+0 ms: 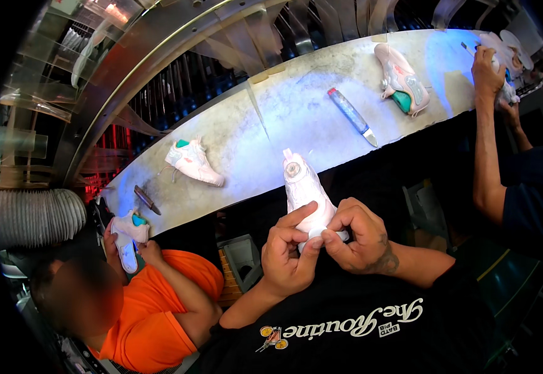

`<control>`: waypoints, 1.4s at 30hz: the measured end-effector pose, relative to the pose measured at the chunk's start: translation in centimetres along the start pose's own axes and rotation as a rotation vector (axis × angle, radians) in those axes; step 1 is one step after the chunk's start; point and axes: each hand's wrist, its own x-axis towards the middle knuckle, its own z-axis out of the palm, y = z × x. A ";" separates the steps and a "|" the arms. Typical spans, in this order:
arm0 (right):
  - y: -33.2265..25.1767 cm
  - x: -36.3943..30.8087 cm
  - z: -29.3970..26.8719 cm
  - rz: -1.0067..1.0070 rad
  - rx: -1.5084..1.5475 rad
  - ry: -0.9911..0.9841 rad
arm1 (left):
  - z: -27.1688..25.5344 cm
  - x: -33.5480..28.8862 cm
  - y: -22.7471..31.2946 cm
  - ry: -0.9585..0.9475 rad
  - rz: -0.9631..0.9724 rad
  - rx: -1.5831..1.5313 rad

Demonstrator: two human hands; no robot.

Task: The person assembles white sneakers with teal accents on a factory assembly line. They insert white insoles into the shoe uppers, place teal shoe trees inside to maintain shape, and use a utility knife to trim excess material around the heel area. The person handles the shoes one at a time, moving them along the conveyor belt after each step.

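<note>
Head view: left hand (289,249) and right hand (360,237) both grip the heel end of a pale pink shoe (306,193), fingers closed round it, held up between the chest and the near edge of the workbench (253,134). Risk — the toe end hangs unsupported, so a loosened pinch could let it tip onto the bench. What the fingertips work at on the heel is hidden, and the knife (352,116) lies well apart.

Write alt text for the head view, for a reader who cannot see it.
Both hands, left hand and right hand, hold a pale pink shoe at its lower end, over a long pale bench. On the bench lie two more shoes and a knife. Co-workers in orange and dark blue handle shoes too.
</note>
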 end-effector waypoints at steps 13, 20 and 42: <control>-1.2 3.4 -2.2 -0.060 -0.469 -0.143 | -1.6 3.6 0.0 -0.130 -0.002 -0.044; -1.7 5.3 -3.0 0.074 -0.241 -0.248 | -1.9 6.2 1.9 -0.193 0.165 0.302; 0.3 6.4 -2.7 -0.033 -0.025 -0.408 | -3.1 4.4 1.5 0.002 0.153 0.505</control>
